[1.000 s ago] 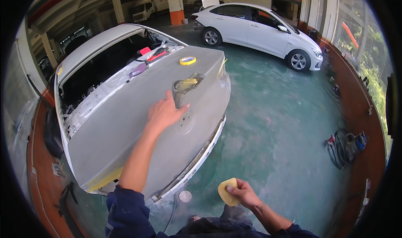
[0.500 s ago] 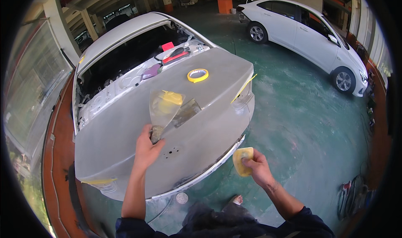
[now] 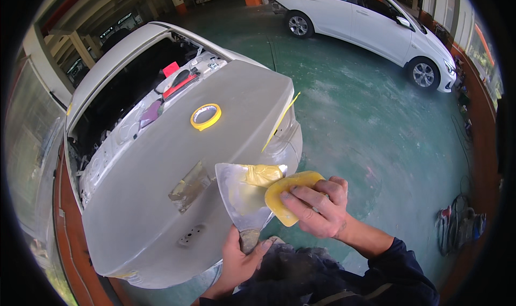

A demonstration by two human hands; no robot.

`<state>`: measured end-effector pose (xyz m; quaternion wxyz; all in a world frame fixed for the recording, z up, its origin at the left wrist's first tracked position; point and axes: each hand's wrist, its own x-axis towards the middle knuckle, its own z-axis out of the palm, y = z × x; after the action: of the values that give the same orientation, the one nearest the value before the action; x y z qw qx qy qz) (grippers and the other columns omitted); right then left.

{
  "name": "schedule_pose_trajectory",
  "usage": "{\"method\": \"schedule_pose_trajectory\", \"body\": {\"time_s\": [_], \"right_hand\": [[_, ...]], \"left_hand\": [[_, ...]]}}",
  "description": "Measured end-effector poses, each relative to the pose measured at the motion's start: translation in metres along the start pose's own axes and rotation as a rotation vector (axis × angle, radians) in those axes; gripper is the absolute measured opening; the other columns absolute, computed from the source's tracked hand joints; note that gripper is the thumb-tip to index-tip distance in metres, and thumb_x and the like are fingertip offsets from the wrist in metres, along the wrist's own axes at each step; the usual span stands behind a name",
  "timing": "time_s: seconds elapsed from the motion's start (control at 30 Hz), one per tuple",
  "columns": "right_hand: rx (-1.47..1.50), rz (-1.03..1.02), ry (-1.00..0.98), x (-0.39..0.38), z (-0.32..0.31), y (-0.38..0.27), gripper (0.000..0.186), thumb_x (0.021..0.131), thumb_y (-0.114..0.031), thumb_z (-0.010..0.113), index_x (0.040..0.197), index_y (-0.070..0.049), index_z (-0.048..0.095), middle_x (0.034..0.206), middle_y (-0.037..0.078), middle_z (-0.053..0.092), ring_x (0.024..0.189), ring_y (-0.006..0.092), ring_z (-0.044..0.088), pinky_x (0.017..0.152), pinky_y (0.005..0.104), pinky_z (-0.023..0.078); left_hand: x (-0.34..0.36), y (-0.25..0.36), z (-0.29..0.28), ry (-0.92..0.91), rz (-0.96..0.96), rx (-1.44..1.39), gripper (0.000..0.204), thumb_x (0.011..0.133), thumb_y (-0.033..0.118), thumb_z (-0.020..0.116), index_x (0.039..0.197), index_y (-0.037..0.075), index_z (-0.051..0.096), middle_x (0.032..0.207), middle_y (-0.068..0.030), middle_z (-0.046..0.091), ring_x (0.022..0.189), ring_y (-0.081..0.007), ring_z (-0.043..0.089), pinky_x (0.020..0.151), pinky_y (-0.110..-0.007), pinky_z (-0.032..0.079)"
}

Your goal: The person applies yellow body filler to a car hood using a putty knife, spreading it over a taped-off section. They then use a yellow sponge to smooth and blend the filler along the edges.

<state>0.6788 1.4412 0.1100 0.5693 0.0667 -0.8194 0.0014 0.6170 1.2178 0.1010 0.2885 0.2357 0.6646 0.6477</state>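
My left hand (image 3: 239, 263) is closed round the worn handle of a wide putty knife (image 3: 232, 196), blade up. A thick lump of yellow putty (image 3: 262, 174) lies along the blade's far edge, with a thinner smear below it. My right hand (image 3: 325, 209) pinches a yellow flat spreader (image 3: 280, 198), thumb and fingers pressed on it. The spreader overlaps the right side of the blade, by the putty; whether they touch I cannot tell. Both tools are held above the near right part of a car's matte grey boot lid (image 3: 140, 198).
A yellow tape roll (image 3: 206, 116) and a shiny rectangular patch (image 3: 190, 186) show on the lid. A red sanding block (image 3: 180, 85) and purple cloth (image 3: 150, 114) lie by the open rear window. Yellow tape (image 3: 280, 122) edges the right lamp. A white car (image 3: 360, 23) stands far right.
My hands have come together: the putty knife moved right and nearer to me, and the spreader moved left to the blade's putty. The view has shifted to the right.
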Motion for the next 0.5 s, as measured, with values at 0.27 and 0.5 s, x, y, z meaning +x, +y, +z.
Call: {"method": "schedule_pose_trajectory", "body": {"time_s": [0.27, 0.5], "right_hand": [[0.716, 0.540, -0.155, -0.060, 0.028, 0.023, 0.035, 0.075, -0.001, 0.069, 0.109, -0.004, 0.075, 0.106, 0.005, 0.070, 0.090, 0.0231, 0.060, 0.080, 0.0351, 0.049], [1.683, 1.817, 0.500, -0.116, 0.092, 0.062, 0.028, 0.103, -0.010, 0.062, 0.127, 0.003, 0.064, 0.111, 0.003, 0.071, 0.098, 0.0083, 0.065, 0.090, 0.0271, 0.053]], "left_hand": [[0.056, -0.025, 0.023, 0.175, 0.157, 0.434, 0.045, 0.091, 0.008, 0.074, 0.127, -0.003, 0.051, 0.098, -0.0090, 0.065, 0.081, -0.0118, 0.062, 0.075, -0.028, 0.051], [0.090, -0.022, 0.041, 0.605, 0.150, 0.189, 0.046, 0.091, 0.002, 0.059, 0.131, -0.002, 0.037, 0.068, -0.0082, 0.050, 0.035, -0.0142, 0.041, 0.033, -0.029, 0.036]]}}
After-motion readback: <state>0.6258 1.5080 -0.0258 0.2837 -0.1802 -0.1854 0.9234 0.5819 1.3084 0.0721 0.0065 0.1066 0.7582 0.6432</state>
